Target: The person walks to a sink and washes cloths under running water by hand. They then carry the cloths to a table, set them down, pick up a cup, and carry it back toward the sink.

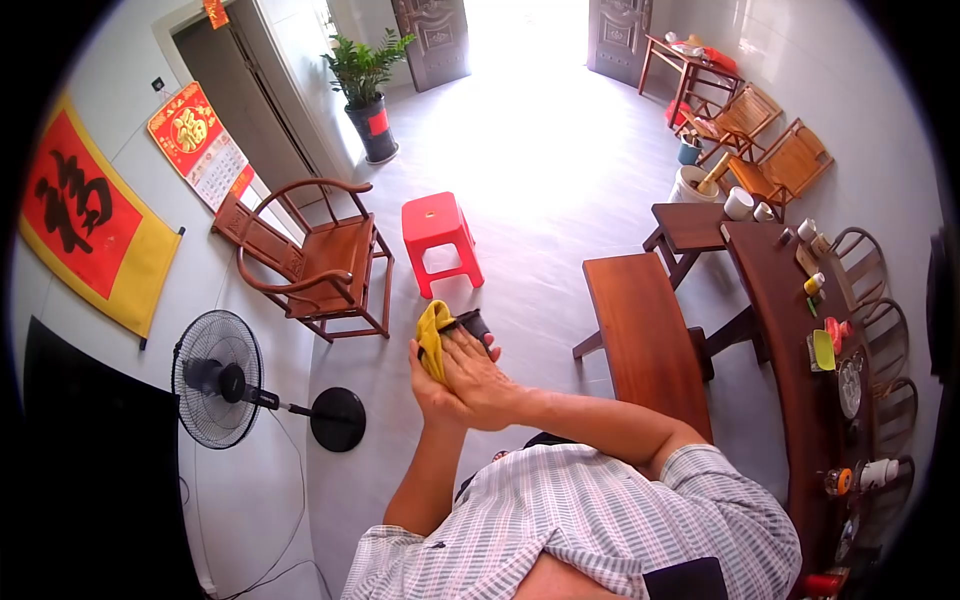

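Note:
Both of my hands are together in front of my body. My left hand [434, 398] is underneath, curled round a dark flat-sided object [472, 324] whose kind I cannot make out; fingertips show past its right edge. Over it lies my right hand [478, 375], its fingers close together and pressing a yellow cloth [432, 335] against the object. The cloth bunches up between the two hands and sticks out at the upper left. My palms and most of the dark object are hidden.
A red plastic stool [432, 215] stands just ahead. On the left are a wooden armchair [335, 252] and a standing fan [218, 380]. To the right, a wooden bench [645, 325] runs beside a long table [790, 400] with cups and dishes. A potted plant [370, 90] stands near the doorway.

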`<action>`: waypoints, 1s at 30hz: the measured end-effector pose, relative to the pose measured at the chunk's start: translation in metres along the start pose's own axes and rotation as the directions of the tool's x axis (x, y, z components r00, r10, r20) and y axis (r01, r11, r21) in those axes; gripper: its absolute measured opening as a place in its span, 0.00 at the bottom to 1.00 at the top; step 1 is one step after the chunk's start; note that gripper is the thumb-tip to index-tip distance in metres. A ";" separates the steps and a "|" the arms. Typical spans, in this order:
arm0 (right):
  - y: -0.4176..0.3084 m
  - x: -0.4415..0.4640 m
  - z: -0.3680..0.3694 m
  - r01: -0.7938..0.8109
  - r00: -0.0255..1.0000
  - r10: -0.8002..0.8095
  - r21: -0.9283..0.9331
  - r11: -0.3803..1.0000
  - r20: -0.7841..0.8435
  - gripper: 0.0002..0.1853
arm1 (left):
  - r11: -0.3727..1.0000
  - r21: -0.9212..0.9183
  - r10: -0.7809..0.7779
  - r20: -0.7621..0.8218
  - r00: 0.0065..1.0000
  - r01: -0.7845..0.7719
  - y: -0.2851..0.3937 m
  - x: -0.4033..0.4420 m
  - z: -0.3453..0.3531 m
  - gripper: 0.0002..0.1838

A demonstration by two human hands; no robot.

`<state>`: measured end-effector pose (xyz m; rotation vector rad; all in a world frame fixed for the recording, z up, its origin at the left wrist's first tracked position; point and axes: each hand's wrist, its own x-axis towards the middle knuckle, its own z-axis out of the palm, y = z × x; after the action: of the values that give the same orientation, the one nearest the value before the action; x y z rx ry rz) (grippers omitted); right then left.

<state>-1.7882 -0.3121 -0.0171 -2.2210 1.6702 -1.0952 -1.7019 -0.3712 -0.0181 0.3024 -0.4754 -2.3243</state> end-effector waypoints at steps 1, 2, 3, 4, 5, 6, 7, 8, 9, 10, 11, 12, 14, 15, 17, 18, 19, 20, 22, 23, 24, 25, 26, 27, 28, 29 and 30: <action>-0.001 -0.006 0.002 -0.010 0.998 0.015 -0.082 0.997 0.067 0.44 | 1.000 0.011 0.016 -0.045 0.999 -0.015 0.008 0.002 -0.005 0.33; -0.007 -0.009 -0.008 0.002 0.983 0.009 -0.061 0.998 0.181 0.46 | 0.998 0.019 0.067 -0.041 0.997 -0.067 0.015 0.002 -0.006 0.30; -0.012 -0.011 -0.016 0.046 0.979 -0.031 -0.071 0.996 0.200 0.46 | 0.994 0.025 0.109 -0.037 0.993 -0.108 0.024 0.008 -0.018 0.29; -0.016 -0.012 -0.023 0.089 0.973 -0.069 -0.079 0.993 0.220 0.45 | 0.989 0.031 0.149 -0.033 0.988 -0.148 0.034 0.017 -0.038 0.28; -0.022 -0.014 -0.030 0.129 0.965 -0.106 -0.083 0.988 0.240 0.44 | 0.982 0.038 0.187 -0.033 0.982 -0.185 0.041 0.018 -0.025 0.27; -0.023 -0.012 -0.041 0.214 0.947 -0.184 -0.088 0.973 0.263 0.42 | 0.973 0.060 0.230 -0.189 0.955 -0.222 0.044 0.018 -0.011 0.22; -0.028 -0.004 -0.059 0.201 0.959 -0.216 0.093 0.975 0.185 0.42 | 0.978 0.005 0.208 -0.039 0.977 -0.208 0.054 0.024 -0.027 0.25; -0.034 0.009 -0.082 0.193 0.969 -0.226 0.271 0.943 0.100 0.42 | 0.983 -0.042 0.178 0.012 0.984 -0.178 0.054 0.022 -0.021 0.24; -0.033 0.018 -0.096 0.190 0.976 -0.217 0.439 0.878 0.011 0.43 | 0.986 -0.086 0.148 0.064 0.987 -0.142 0.056 0.016 -0.007 0.24; -0.028 0.030 -0.097 0.125 0.987 -0.150 0.861 0.492 -0.057 0.45 | 0.990 -0.065 0.127 0.005 0.992 -0.127 0.043 0.007 0.019 0.23; -0.024 0.045 -0.095 0.075 0.995 -0.059 0.995 -0.068 -0.080 0.47 | 0.936 -0.349 0.046 0.241 0.969 0.042 0.026 0.005 0.011 0.23; -0.019 0.060 -0.095 0.064 0.980 -0.152 0.922 -0.382 -0.131 0.48 | 0.946 -0.322 0.025 0.184 0.983 0.036 -0.003 0.008 -0.008 0.24; -0.009 0.081 -0.078 0.010 0.964 -0.192 0.748 -0.664 -0.183 0.50 | 0.968 -0.242 -0.043 0.110 0.993 0.068 -0.030 -0.003 -0.002 0.25; -0.005 0.076 -0.071 0.006 0.980 -0.149 0.759 -0.651 -0.135 0.50 | 0.975 -0.192 -0.089 0.102 0.991 0.108 -0.035 -0.013 0.006 0.26; -0.003 0.063 -0.061 -0.007 0.998 -0.059 0.790 -0.614 -0.037 0.50 | 0.980 -0.157 -0.102 0.106 0.989 0.118 -0.031 -0.018 0.019 0.27; 0.000 0.054 -0.053 -0.053 0.997 -0.069 0.823 -0.566 0.017 0.47 | 0.981 -0.171 -0.067 0.116 0.991 0.087 -0.024 -0.016 0.019 0.27; -0.001 0.045 -0.049 -0.068 0.997 -0.061 0.836 -0.545 0.042 0.46 | 0.981 -0.186 -0.030 0.119 0.992 0.052 -0.020 -0.016 0.017 0.27; -0.004 0.035 -0.045 -0.082 0.997 -0.050 0.844 -0.531 0.066 0.45 | 0.987 -0.145 0.102 0.255 0.961 -0.067 -0.020 -0.017 0.011 0.26; 0.002 0.023 -0.039 -0.095 0.995 -0.062 0.856 -0.508 0.073 0.43 | 0.990 -0.134 0.066 0.167 0.984 -0.044 -0.005 -0.010 -0.015 0.25; 0.003 0.017 -0.038 -0.097 0.995 -0.043 0.875 -0.474 0.087 0.42 | 0.991 -0.131 0.043 0.124 0.991 -0.026 0.004 -0.008 -0.012 0.25; 0.005 0.013 -0.039 -0.100 0.995 -0.026 0.895 -0.434 0.099 0.41 | 0.991 -0.134 0.033 0.037 0.999 -0.028 0.011 -0.008 -0.005 0.25; 0.006 0.007 -0.041 -0.105 0.994 -0.007 0.912 -0.396 0.111 0.41 | 0.992 -0.127 0.031 0.029 0.999 -0.027 0.019 -0.006 -0.004 0.26; 0.005 0.001 -0.042 -0.094 0.994 0.015 0.912 -0.400 0.109 0.40 | 0.993 -0.118 0.030 0.019 0.999 -0.027 0.030 -0.004 -0.005 0.26; 0.010 -0.005 -0.044 -0.115 0.991 0.029 0.954 -0.276 0.128 0.39 | 0.993 -0.110 0.032 0.012 0.999 -0.030 0.038 -0.001 -0.004 0.27; 0.019 -0.014 -0.043 -0.137 0.988 0.045 0.979 -0.150 0.145 0.39 | 0.993 -0.070 0.094 -0.008 0.996 -0.094 0.044 -0.001 0.004 0.28; 0.029 -0.023 -0.041 -0.161 0.985 0.062 0.987 -0.020 0.161 0.39 | 0.985 0.110 0.133 0.016 0.991 -0.134 0.049 -0.004 0.032 0.28; 0.043 -0.030 -0.041 -0.182 0.978 0.118 0.980 0.076 0.172 0.42 | 0.968 0.192 0.159 0.035 0.987 -0.163 0.053 -0.001 0.033 0.28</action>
<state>-1.8501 -0.2889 -0.0238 -1.0249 0.5481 -1.4275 -1.6798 -0.3975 0.0342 0.3220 -0.7134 -2.1279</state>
